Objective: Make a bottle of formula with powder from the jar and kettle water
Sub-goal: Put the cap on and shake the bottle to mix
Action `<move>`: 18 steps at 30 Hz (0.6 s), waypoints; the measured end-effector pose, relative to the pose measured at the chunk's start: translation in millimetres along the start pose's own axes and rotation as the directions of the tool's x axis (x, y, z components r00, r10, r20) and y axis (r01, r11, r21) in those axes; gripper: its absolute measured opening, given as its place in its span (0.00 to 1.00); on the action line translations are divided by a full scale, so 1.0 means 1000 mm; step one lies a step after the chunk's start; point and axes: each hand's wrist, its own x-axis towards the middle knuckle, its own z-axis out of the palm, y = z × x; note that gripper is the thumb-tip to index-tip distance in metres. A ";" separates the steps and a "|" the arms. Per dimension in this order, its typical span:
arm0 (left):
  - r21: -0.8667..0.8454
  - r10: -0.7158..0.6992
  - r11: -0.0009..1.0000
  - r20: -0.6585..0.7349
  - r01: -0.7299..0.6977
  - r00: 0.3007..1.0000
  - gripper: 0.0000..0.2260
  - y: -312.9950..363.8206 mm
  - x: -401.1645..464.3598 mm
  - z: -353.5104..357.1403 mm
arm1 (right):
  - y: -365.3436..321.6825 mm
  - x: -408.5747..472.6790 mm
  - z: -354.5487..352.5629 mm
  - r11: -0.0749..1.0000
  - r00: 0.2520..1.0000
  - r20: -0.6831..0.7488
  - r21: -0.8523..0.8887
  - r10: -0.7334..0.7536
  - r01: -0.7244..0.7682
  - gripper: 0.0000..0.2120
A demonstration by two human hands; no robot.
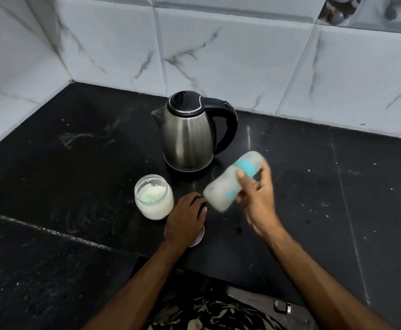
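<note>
bottle [232, 181]: blurred, held above the counter [313, 186], long axis tilted, capped end up-right toward kettle [190, 132] | right hand [256, 196]: fingers curled around bottle | left hand [185, 217]: flat on a lid [198, 238] beside open jar [153, 197] | writing: kettle logo unreadable

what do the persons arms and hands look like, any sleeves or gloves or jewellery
Both arms are bare as far as the frame shows, with no sleeves in view. The left hand and the right hand wear no gloves, and no rings, watch or bracelet can be seen. Below the arms, dark clothing with a pale leaf print shows.
</note>
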 end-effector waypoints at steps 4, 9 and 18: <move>0.037 0.017 0.999 0.064 -0.020 0.998 0.18 -0.002 0.000 0.001 | 0.002 -0.012 0.001 0.978 0.981 0.184 -0.205 0.062 -0.024 0.35; 0.065 0.013 0.998 0.014 -0.014 1.000 0.14 0.003 0.002 0.000 | -0.007 0.013 0.000 0.991 0.993 -0.114 0.129 -0.023 0.038 0.26; 0.066 -0.005 0.998 0.032 0.003 0.999 0.14 0.002 0.002 0.000 | -0.003 0.015 -0.003 0.997 0.996 -0.086 0.072 -0.010 0.017 0.36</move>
